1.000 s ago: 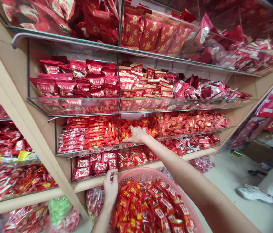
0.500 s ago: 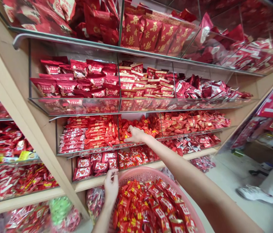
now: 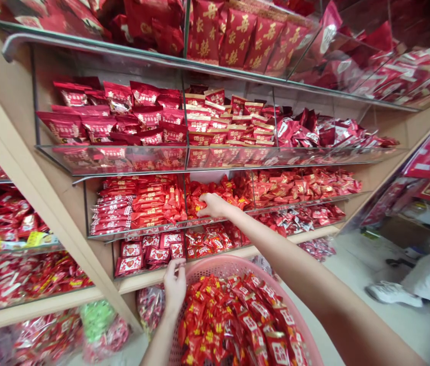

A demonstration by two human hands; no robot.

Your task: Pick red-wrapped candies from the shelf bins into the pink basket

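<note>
My right hand reaches into a middle compartment of the shelf, at a heap of small red wrapped candies. Its fingers are bent and somewhat apart against the candies; no wrapper is plainly gripped. Close to the left rim of a pink plastic basket is my left hand, fingers loosely curled and apart, holding nothing I can see. The basket stands below the shelf and contains many red candies, some with yellow print and some with white labels.
Clear dividers and front panels edge the shelf compartments. Larger red packets fill the upper shelf. A wooden post stands at left, with bagged sweets low down. At right, a person's white shoe is on the floor.
The view has shifted slightly. My right hand stays at the same candy heap, its fingers drawn a little closer together. My left hand remains beside the basket.
</note>
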